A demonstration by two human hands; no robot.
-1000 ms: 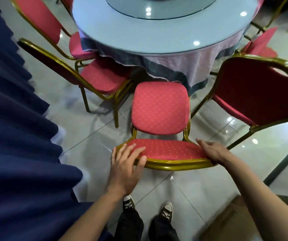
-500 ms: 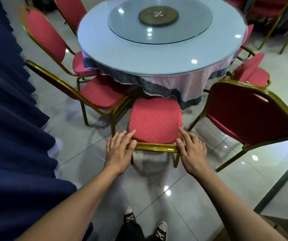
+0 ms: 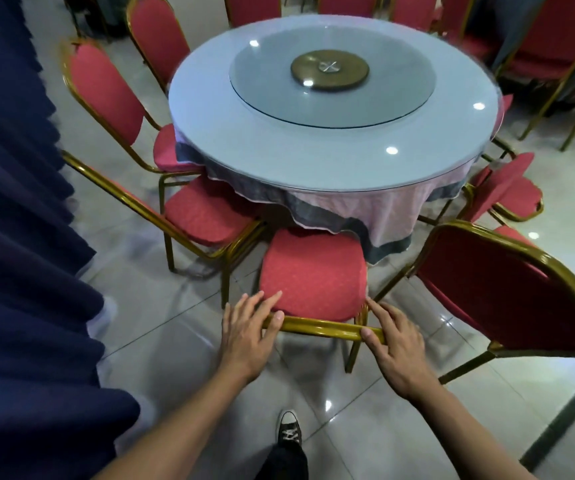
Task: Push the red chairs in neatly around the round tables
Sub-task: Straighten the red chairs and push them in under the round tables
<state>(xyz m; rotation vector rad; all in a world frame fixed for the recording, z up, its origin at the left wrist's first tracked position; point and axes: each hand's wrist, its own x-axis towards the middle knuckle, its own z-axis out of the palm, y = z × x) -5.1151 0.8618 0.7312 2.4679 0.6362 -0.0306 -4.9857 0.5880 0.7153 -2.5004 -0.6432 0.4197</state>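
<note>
Hands (image 3: 249, 336) (image 3: 395, 344) press flat on padded red chair's (image 3: 310, 275) gold tubular frame.

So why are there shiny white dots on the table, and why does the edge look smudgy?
In the head view, the dots on the round table are ceiling lights mirrored in its glossy top; the floor glints likewise. The table's far right rim looks smeared, probably from motion, and the wide lens bends the blue curtain.

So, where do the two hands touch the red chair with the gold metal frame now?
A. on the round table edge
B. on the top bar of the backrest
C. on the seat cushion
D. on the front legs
B: the left hand and right hand rest on the gold top bar of the red chair with the gold metal frame.
</note>
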